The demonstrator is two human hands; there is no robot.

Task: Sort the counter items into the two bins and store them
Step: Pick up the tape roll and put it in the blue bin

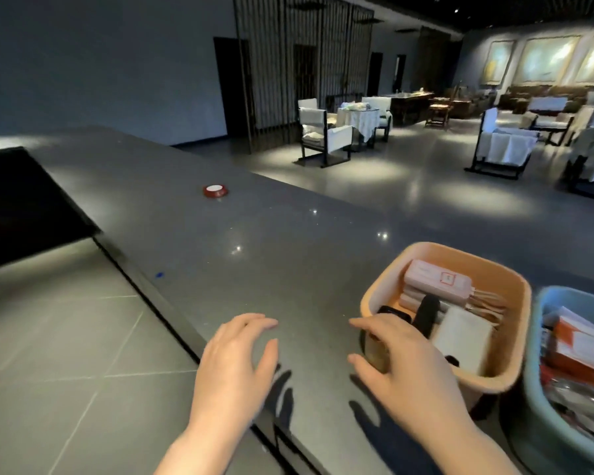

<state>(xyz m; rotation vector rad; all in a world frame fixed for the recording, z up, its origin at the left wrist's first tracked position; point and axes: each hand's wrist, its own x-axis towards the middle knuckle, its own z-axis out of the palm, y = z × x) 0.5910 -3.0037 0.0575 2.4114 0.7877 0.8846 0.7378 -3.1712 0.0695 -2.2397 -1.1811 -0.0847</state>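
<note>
Your dark counter point(240, 241) runs from the upper left of the frame down to the lower right. At the right edge sits your blue bin point(537, 368), packed with orange packets, and just left of it, lower right of center, your orange bin point(384, 286) holds pink boxes and a white pad. Your right hand point(405, 365) hovers at the orange bin's near-left corner, fingers spread and relaxed. Your left hand point(235, 365) hovers at lower center, fingers loose, holding nothing. A small red dish point(215, 190) sits alone, upper center.
</note>
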